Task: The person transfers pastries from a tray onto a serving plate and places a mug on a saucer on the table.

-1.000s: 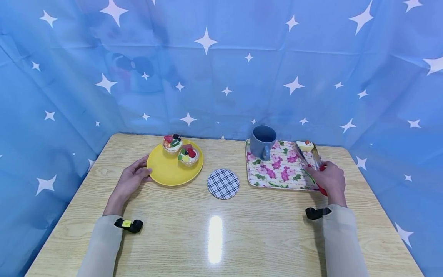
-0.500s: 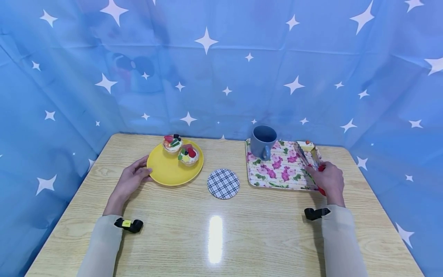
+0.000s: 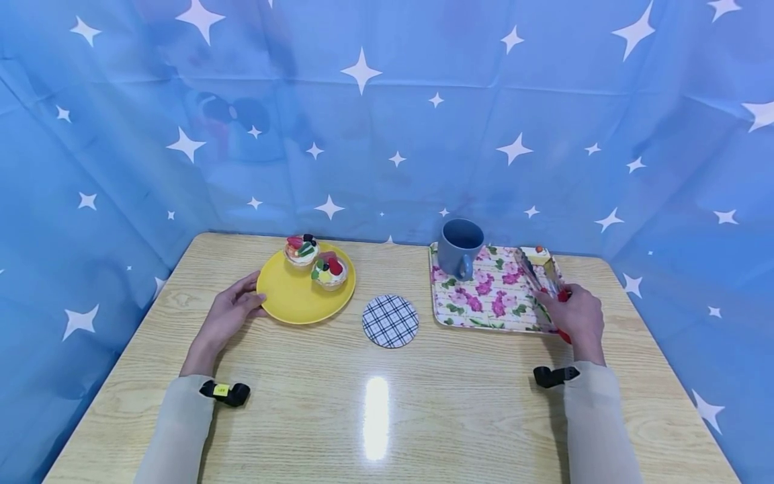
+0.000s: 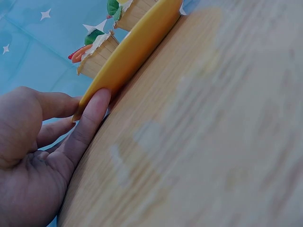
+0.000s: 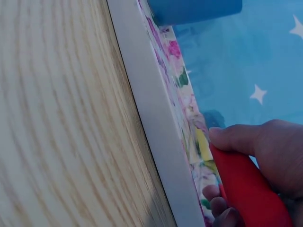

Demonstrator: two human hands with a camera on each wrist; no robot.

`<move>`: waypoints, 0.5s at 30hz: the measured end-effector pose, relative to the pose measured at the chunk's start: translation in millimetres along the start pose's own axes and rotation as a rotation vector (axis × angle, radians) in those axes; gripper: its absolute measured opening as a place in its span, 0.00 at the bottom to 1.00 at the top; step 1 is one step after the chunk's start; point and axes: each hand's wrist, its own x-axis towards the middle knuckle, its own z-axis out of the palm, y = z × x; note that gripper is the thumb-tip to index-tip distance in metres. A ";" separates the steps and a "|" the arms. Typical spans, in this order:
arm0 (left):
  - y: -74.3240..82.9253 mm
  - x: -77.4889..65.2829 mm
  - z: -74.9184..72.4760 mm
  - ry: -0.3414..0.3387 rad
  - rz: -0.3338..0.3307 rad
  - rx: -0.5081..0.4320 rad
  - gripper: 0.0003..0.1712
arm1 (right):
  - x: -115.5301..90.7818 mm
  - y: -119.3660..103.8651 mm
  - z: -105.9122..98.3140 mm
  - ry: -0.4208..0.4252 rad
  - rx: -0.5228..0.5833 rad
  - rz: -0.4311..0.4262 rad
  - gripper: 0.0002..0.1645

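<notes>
My left hand [image 3: 232,306] pinches the left rim of a yellow plate [image 3: 290,296], thumb on the near side in the left wrist view. Two fruit-topped cream tarts, one at the back [image 3: 300,251] and one nearer [image 3: 329,271], sit on the plate. My right hand [image 3: 576,312] grips the red-handled tongs [image 5: 248,189] over the right side of a floral tray [image 3: 465,312]. The tongs' metal arms are spread and point toward a small cake slice [image 3: 535,254] at the tray's back right corner. Whether the tips touch the slice is hard to tell.
A blue mug [image 3: 459,249] stands on the tray's back left, handle toward me. Between plate and tray lies a round checked coaster [image 3: 390,321]. A starry blue curtain [image 3: 387,121] hangs behind the wooden table [image 3: 302,403].
The tongs and right hand have shifted very slightly, and more of the cake slice's front shows between the arms. My left hand and the plate have stayed put.
</notes>
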 end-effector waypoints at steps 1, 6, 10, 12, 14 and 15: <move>0.2 0.2 0.0 0.001 -0.001 0.003 0.37 | -0.3 0.3 0.1 0.000 0.001 0.001 0.55; 1.5 0.4 -0.1 0.002 -0.012 0.006 0.37 | -1.7 1.8 1.5 0.011 0.003 -0.006 0.55; 2.2 0.0 -0.1 0.002 -0.017 0.009 0.37 | -3.6 1.6 1.8 0.018 0.008 -0.017 0.54; 2.2 -0.2 0.0 0.002 -0.018 0.012 0.37 | -4.8 1.1 1.5 0.021 0.011 -0.025 0.54; 2.1 -0.2 0.0 0.003 -0.018 0.013 0.37 | -5.8 0.6 1.1 0.025 0.013 -0.032 0.54; 2.0 -0.3 0.0 0.002 -0.018 0.011 0.37 | -6.3 0.5 0.8 0.028 0.011 -0.038 0.54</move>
